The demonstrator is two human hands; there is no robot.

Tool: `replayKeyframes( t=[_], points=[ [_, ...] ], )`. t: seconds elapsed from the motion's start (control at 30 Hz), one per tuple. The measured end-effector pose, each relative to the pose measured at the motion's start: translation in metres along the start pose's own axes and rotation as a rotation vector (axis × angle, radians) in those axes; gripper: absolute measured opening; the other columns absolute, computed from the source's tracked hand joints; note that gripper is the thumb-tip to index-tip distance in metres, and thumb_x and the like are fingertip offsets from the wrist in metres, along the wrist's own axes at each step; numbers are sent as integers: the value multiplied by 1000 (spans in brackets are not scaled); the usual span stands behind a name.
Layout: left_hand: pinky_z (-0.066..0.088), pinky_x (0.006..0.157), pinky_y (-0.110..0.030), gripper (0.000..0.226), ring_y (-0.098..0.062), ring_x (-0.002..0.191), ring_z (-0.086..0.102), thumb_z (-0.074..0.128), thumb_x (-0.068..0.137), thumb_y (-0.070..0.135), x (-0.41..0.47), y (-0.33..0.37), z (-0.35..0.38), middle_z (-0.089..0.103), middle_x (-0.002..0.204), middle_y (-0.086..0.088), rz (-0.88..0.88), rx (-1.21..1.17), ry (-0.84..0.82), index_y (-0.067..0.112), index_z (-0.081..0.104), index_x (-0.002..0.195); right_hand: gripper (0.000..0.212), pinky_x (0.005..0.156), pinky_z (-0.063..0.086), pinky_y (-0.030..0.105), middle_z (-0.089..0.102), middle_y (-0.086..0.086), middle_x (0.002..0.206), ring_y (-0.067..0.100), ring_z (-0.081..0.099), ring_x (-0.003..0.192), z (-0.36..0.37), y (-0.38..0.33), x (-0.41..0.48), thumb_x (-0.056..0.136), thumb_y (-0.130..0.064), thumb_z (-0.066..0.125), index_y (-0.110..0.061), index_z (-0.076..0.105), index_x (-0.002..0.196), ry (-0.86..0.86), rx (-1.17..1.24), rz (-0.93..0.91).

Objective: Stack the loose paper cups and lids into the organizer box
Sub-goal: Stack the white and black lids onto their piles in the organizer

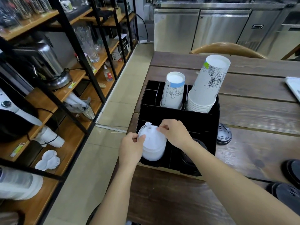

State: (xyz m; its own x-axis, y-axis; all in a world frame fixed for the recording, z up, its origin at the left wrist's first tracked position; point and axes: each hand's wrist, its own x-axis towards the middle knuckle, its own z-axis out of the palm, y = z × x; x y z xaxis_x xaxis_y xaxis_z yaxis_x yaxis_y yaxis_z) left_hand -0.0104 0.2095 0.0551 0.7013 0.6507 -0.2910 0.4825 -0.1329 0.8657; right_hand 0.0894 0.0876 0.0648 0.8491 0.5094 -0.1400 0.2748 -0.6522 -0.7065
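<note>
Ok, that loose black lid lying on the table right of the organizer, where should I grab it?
Pinch the black lid by its exposed right rim, coming from the right: it lies flat, its left edge tucked against the organizer box.

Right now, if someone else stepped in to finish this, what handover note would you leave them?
Left hand and right hand: both on the white lid stack, seating it in the organizer box's front-left slot.
Done: two cup stacks, small and large, stand in the rear slots; black lids sit front-right.
Left: one loose black lid on the table right of the box, more dark lids at the right edge.
</note>
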Motion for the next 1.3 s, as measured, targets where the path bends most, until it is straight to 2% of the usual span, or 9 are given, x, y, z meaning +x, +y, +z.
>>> replayKeyframes(
  t=[0.13,0.23,0.4,0.53,0.67,0.77,0.9,1.0,1.3],
  points=[
    [54,78,-47,14,-31,86,61,58,86,28,3,6,-1,63,84,-3,17,176,2,14,57,85,18,72,48,39,64,5,81,27,61,82,2,-1,0,88,-26,52,-11,60,83,15,-60,-7],
    [47,80,-39,21,-28,102,53,56,87,25,-3,10,3,59,107,-6,129,322,124,12,57,103,20,75,50,39,67,5,90,23,61,84,-1,0,-6,90,-29,52,-12,63,92,135,0,-43],
    [39,88,-35,25,-25,111,47,56,87,18,-23,27,26,56,116,-7,364,312,179,13,57,112,14,70,49,36,63,-3,75,17,58,71,-23,23,-26,91,-23,53,-15,64,91,341,111,-78],
    [32,92,-22,27,-20,111,49,58,88,20,-45,45,65,58,115,-5,621,314,59,11,58,113,13,69,48,33,61,-6,73,15,56,68,-50,52,-46,90,-19,56,-11,65,94,473,137,-81],
    [39,98,-31,31,-23,113,50,57,87,20,-74,52,114,59,118,-6,794,323,-151,10,57,117,15,69,41,20,61,-8,82,6,52,71,-76,91,-71,89,-18,58,-11,65,100,580,94,18],
    [34,108,-32,43,-21,124,44,56,88,23,-97,47,152,53,131,-6,853,353,-373,10,49,129,23,76,41,24,65,3,100,16,59,91,-93,127,-96,91,-22,56,-10,61,110,609,36,153],
    [15,116,-30,65,-16,142,16,50,91,35,-124,30,203,24,155,1,763,481,-697,19,20,146,39,88,42,34,62,12,119,26,57,108,-108,176,-141,91,-27,56,-7,53,124,660,-11,367],
    [12,118,-33,70,-17,144,10,46,92,40,-139,18,235,14,158,1,636,613,-845,19,10,148,46,94,42,43,59,17,123,33,53,114,-113,209,-176,89,-29,58,-4,50,127,657,-83,531],
    [39,104,-37,67,-29,129,41,57,87,42,-166,15,297,33,143,-10,166,605,-907,12,34,141,68,107,27,45,32,11,148,30,28,135,-94,265,-241,81,-56,56,-8,48,129,444,-34,999]
  ],
)
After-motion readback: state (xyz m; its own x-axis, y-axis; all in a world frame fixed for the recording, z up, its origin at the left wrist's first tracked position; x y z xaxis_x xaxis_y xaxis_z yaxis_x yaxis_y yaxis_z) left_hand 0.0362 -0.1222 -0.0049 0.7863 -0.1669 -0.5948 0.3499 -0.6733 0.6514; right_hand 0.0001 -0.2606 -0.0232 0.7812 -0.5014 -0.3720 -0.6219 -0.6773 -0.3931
